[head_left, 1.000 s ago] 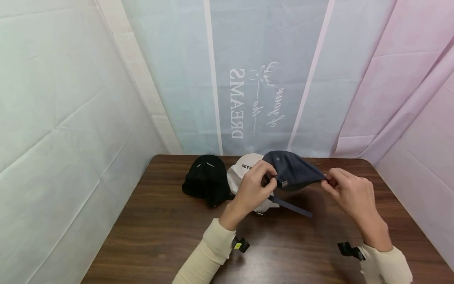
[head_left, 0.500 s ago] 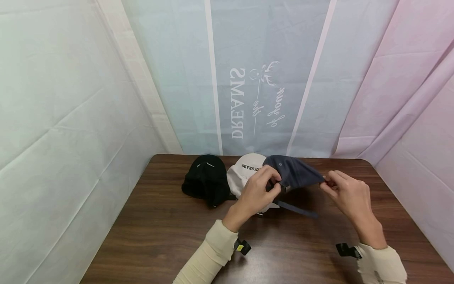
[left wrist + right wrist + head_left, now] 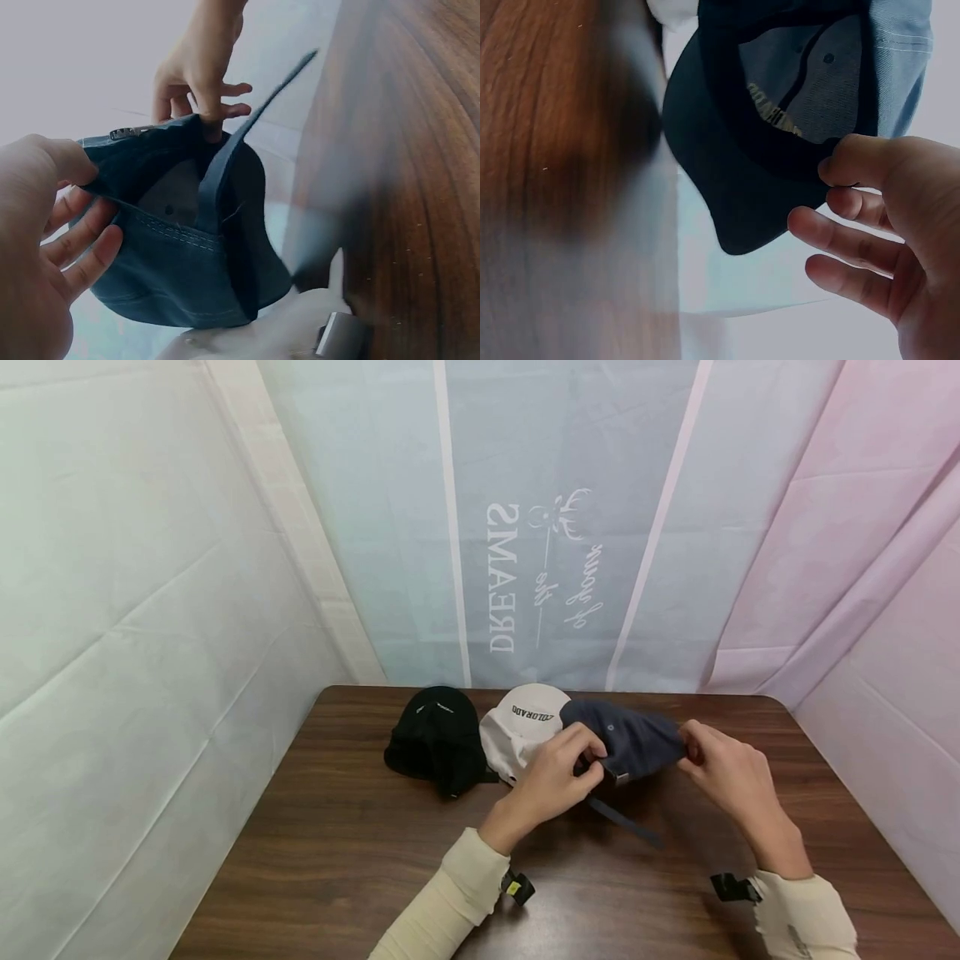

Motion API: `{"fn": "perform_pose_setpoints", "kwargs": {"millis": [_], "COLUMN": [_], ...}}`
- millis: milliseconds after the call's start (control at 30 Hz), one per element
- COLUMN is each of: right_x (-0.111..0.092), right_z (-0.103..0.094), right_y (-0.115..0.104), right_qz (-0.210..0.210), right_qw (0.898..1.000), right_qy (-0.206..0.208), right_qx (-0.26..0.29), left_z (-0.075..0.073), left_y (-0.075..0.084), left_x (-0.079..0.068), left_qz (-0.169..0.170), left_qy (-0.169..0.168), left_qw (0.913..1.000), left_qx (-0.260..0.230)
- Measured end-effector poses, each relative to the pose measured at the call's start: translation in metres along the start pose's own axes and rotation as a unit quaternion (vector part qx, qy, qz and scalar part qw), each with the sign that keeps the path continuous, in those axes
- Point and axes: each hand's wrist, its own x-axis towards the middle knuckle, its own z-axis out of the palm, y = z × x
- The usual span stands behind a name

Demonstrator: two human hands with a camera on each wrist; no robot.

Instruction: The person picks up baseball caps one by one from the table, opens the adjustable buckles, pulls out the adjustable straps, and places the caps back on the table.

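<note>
Between both hands is a navy blue cap (image 3: 637,739), its hollow side and brim (image 3: 742,195) showing in the right wrist view. My left hand (image 3: 558,772) pinches its rim on the left, close to a metal buckle (image 3: 129,133). The cap's rim on the right is pinched by my right hand (image 3: 727,768), thumb inside. A loose strap (image 3: 622,821) hangs down from the cap, its end free. Partly behind the navy cap and left hand, a white cap (image 3: 517,727) with "COLORADO" lettering lies on the table.
A black cap (image 3: 435,743) lies left of the white one on the brown wooden table (image 3: 337,860). Pale cloth walls (image 3: 150,610) stand on the left and right, and a printed curtain (image 3: 390,485) hangs behind the table's back edge.
The navy cap has come down toward the table and slightly nearer, still held by both hands. My left hand has shifted right and down, uncovering more of the white cap's lettering.
</note>
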Motion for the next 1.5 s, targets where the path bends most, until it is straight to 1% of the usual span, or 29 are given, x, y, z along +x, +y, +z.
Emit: {"fn": "perform_pose_setpoints", "kwargs": {"millis": [100, 267, 367, 433, 567, 767, 933, 1200, 1400, 1500], "right_x": [-0.001, -0.001, -0.001, -0.001, -0.003, -0.006, -0.007, -0.008, -0.011, -0.013], "right_z": [0.003, 0.007, 0.010, 0.011, 0.016, 0.023, 0.026, 0.031, 0.035, 0.037], "right_y": [0.003, 0.009, 0.012, 0.014, 0.018, 0.024, 0.028, 0.034, 0.038, 0.041], "right_qz": [0.003, 0.014, 0.022, 0.027, 0.033, 0.035, 0.035, 0.039, 0.044, 0.042], "right_qw": [1.000, 0.998, 0.996, 0.995, 0.992, 0.990, 0.989, 0.986, 0.981, 0.980], "right_qy": [-0.018, -0.055, -0.083, -0.100, -0.123, -0.139, -0.146, -0.165, -0.189, -0.194], "right_qx": [0.003, 0.006, 0.008, 0.009, 0.010, 0.007, 0.006, 0.004, 0.008, 0.014], "left_z": [0.003, 0.012, 0.017, 0.021, 0.027, 0.032, 0.030, 0.027, 0.029, 0.030], "left_y": [0.000, 0.000, 0.000, 0.000, 0.000, -0.001, -0.002, -0.004, -0.004, -0.004], "left_x": [-0.002, -0.004, -0.005, -0.006, -0.007, -0.007, -0.008, -0.010, -0.010, -0.010], "left_qz": [-0.011, -0.025, -0.026, -0.025, -0.028, -0.035, -0.034, -0.035, -0.047, -0.051], "left_qy": [-0.012, -0.031, -0.040, -0.047, -0.062, -0.098, -0.122, -0.123, -0.131, -0.137], "left_qw": [0.9999, 0.9991, 0.9987, 0.9982, 0.9966, 0.9937, 0.9911, 0.9906, 0.9896, 0.9887], "left_qx": [-0.003, 0.011, 0.017, 0.029, 0.046, 0.041, 0.039, 0.047, 0.035, 0.033]}}
